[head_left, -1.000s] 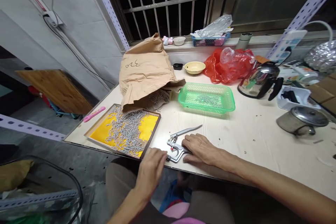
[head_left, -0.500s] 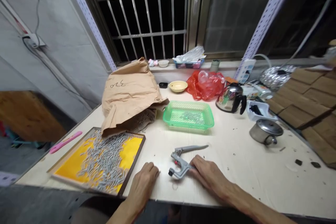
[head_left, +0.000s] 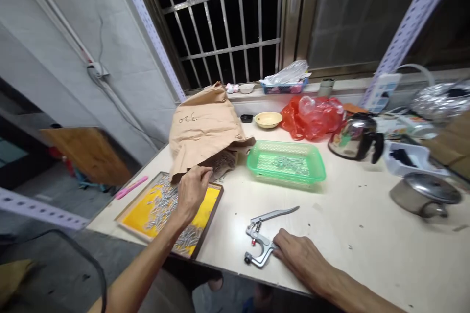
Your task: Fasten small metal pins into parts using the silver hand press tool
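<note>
My left hand [head_left: 191, 193] hovers over a shallow tray [head_left: 208, 223] with a yellow bottom, close to the mouth of a brown paper bag [head_left: 205, 132]. Its fingertips are pinched together; whatever may be between them is too small to make out. Many small silvery metal pieces [head_left: 159, 208] lie scattered across the tray. On the table my right hand [head_left: 299, 257] is closed around the lower handle of grey snap pliers [head_left: 275, 214]. The upper handle stands apart from it, and the jaws point left. A green plastic basket [head_left: 286, 179] holding more small metal pieces stands beyond the pliers.
A pink-handled tool [head_left: 131, 188] lies left of the tray. Farther back are a cream bowl [head_left: 268, 120], a red plastic bag [head_left: 312, 117] and a kettle [head_left: 352, 139]. A lidded metal pot [head_left: 424, 195] and a white container [head_left: 413, 159] stand at the right.
My left hand has moved from the table, right of the tray, to above the tray by the paper bag. My right hand stays on the pliers. The view has turned left.
</note>
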{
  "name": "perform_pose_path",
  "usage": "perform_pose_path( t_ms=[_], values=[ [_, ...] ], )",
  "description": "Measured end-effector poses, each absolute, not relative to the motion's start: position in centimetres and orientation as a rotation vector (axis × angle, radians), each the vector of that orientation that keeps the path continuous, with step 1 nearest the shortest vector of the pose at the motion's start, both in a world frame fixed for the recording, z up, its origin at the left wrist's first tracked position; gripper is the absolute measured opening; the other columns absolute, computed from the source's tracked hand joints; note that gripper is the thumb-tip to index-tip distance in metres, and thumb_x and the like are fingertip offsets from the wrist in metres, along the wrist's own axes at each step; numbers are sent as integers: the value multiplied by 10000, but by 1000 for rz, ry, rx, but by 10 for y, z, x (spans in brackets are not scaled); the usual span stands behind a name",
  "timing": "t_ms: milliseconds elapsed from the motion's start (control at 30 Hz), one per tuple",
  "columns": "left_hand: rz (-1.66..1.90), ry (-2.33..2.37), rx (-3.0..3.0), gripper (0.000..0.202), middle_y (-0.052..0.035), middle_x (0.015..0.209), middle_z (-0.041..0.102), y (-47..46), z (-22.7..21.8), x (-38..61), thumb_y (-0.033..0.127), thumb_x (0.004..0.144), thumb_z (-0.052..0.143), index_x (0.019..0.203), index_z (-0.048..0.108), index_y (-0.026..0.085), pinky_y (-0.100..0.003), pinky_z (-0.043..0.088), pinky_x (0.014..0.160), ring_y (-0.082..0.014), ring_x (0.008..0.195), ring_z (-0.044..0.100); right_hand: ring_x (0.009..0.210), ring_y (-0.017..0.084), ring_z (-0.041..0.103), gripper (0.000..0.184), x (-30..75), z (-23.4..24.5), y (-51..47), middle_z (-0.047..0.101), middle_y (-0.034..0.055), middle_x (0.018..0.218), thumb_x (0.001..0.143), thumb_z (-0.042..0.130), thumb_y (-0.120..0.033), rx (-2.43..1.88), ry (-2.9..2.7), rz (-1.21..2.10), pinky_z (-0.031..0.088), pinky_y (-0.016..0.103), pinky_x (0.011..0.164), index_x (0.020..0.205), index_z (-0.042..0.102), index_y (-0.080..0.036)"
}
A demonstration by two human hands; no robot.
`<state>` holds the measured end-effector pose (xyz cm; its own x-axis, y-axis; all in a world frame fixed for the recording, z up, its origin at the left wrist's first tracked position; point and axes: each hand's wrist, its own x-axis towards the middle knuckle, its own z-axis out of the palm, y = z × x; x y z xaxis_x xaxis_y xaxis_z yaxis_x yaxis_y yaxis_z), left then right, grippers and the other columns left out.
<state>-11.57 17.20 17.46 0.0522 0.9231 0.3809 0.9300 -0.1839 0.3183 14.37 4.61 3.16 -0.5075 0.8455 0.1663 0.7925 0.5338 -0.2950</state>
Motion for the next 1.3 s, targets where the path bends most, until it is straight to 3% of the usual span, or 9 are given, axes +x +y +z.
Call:
perform_pose_path(
  t_ms=[100, 267, 433, 633, 733, 833, 900, 1033, 1300],
  values=[
    [-443, -2170, -2171, 222, -34, 978, 680, 163, 148, -170, 249, 869, 482, 944, 687, 212, -267, 441, 740, -194, 883, 620, 669, 164, 582, 77, 143, 27, 46, 556, -17, 814, 937, 427, -257, -1301, -2496, 302, 320, 267, 523, 864, 428, -235],
    [20, -1964, -2339, 238, -67, 965, 619, 162, 116, -197, 163, 873, 441, 913, 674, 194, -266, 429, 736, -191, 925, 571, 662, 169, 591, 82, 140, 27, 52, 558, -17, 813, 932, 435, -253, -1303, -2561, 322, 312, 274, 517, 851, 433, -240],
    [223, -1854, -2401, 242, -108, 946, 587, 175, 104, -194, 133, 869, 413, 883, 654, 148, -304, 431, 703, -227, 922, 533, 703, 174, 594, 95, 138, 39, 55, 567, -6, 827, 934, 422, -239, -1337, -2621, 405, 342, 283, 562, 843, 446, -231],
    [170, -1835, -2469, 230, -134, 956, 601, 185, 109, -188, 130, 858, 416, 824, 643, 122, -314, 430, 742, -235, 956, 524, 790, 187, 583, 91, 137, 61, 53, 571, 26, 916, 943, 405, -260, -1454, -2638, 485, 354, 293, 614, 900, 472, -216],
    [-176, -2025, -2542, 206, -84, 912, 630, 169, 118, -166, 233, 856, 460, 845, 648, 148, -292, 429, 739, -199, 885, 558, 824, 192, 576, 103, 137, 71, 55, 567, 33, 951, 944, 410, -281, -1492, -2633, 532, 345, 294, 626, 929, 482, -209],
    [-672, -2582, -2705, 228, -12, 712, 619, 135, 120, -132, 364, 783, 546, 785, 645, 159, -229, 407, 549, -127, 625, 544, 811, 185, 569, 116, 136, 80, 59, 566, 38, 964, 941, 418, -290, -1487, -2655, 572, 324, 291, 616, 928, 488, -197],
    [-783, -2975, -2740, 269, 12, 630, 580, 110, 116, -111, 413, 714, 596, 761, 634, 151, -203, 333, 424, -93, 499, 471, 806, 179, 566, 127, 135, 84, 61, 569, 44, 974, 943, 414, -290, -1483, -2678, 596, 310, 287, 609, 929, 494, -192],
    [-803, -3358, -2600, 313, 57, 488, 477, 81, 99, -85, 435, 636, 642, 710, 608, 133, -181, 244, 362, -51, 387, 343, 782, 171, 568, 143, 135, 82, 61, 577, 42, 965, 948, 414, -297, -1538, -2689, 576, 278, 280, 579, 934, 506, -188],
    [-543, -3545, -2461, 345, 68, 421, 460, 80, 90, -76, 458, 583, 686, 672, 580, 142, -188, 294, 368, -53, 346, 369, 787, 174, 567, 164, 136, 69, 57, 571, 40, 955, 957, 401, -323, -1516, -2639, 478, 298, 273, 587, 960, 503, -194]
  ],
)
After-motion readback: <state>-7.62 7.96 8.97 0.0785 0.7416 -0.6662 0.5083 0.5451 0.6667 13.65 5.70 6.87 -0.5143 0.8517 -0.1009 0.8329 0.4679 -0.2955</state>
